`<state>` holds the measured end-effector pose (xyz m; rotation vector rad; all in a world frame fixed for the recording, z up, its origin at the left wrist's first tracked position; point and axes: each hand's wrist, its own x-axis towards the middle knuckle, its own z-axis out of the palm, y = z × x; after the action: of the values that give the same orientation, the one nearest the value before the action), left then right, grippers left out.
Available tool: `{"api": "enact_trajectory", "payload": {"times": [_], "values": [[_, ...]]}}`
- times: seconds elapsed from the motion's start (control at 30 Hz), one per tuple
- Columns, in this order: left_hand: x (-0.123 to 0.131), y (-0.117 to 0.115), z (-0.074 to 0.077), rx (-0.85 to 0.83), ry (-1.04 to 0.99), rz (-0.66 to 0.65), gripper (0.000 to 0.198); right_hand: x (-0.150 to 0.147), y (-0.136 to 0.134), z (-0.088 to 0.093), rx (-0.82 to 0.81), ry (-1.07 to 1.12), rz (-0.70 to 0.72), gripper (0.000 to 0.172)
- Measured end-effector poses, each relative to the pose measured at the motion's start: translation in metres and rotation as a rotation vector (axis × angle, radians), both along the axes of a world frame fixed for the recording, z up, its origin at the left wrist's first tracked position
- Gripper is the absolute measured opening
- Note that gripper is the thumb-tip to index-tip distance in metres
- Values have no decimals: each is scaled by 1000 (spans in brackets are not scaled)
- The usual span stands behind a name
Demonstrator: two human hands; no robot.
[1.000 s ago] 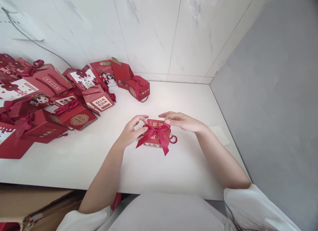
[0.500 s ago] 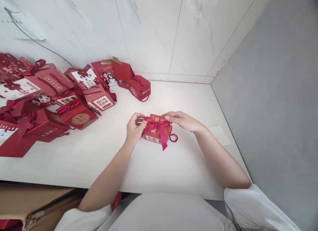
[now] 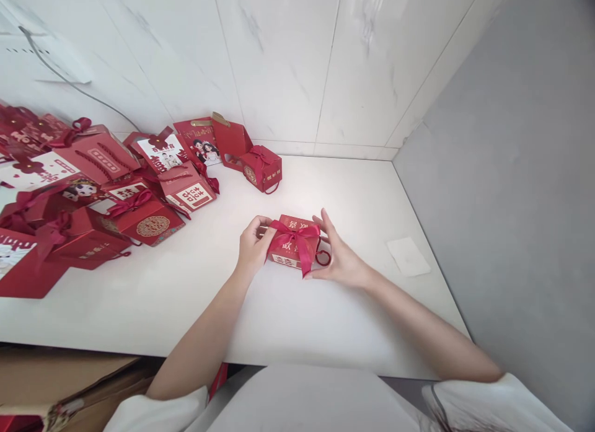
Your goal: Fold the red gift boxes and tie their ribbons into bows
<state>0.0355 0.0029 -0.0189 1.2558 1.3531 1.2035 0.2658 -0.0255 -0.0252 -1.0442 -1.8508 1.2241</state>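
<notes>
A small red gift box (image 3: pixel 287 248) with gold lettering and a white label on its near side sits on the white table. Across its top is tied a satin ribbon bow (image 3: pixel 294 235), one tail hanging over the near edge. My left hand (image 3: pixel 253 243) grips the box's left side, its thumb by the left loop of the bow. At the right end, my right hand (image 3: pixel 341 255) is spread open, its thumb at the ribbon tail and its fingers by the far right corner. A red cord handle (image 3: pixel 323 256) curls out between box and palm.
Several red gift boxes (image 3: pixel 151 218) crowd the left of the table (image 3: pixel 367 196). Another bowed box (image 3: pixel 263 168) stands at the back by the tiled wall (image 3: pixel 279 66). A white paper piece (image 3: pixel 409 256) lies at the right. Below left is an open cardboard carton (image 3: pixel 69 373).
My right hand has left the box's top right corner and come nearer, turning so its fingers spread around the right end. The left hand keeps its hold, and the box has stayed nearly still.
</notes>
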Motion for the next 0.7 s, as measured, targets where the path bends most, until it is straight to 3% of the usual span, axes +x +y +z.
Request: {"api": "enact_trajectory", "payload": {"times": [0.1,0.2,0.33,0.47,0.57,0.7], "values": [[2,-1,-1,29,13,-28,24,-10,-11,-22,22,63,-75,129],[1,0,-2,53,-59,-52,25,-12,-6,-31,82,77,-127,123],[-4,3,1,105,-171,-116,33,2,25,-25,398,-30,-220,124],[-9,4,5,46,-167,-155,36,18,64,-10,674,-187,-286,125],[-10,6,2,-49,-208,-157,44,17,79,-4,702,-256,-271,122],[-5,9,-10,-220,-402,-169,56,-4,79,-12,654,-215,-348,122]]}}
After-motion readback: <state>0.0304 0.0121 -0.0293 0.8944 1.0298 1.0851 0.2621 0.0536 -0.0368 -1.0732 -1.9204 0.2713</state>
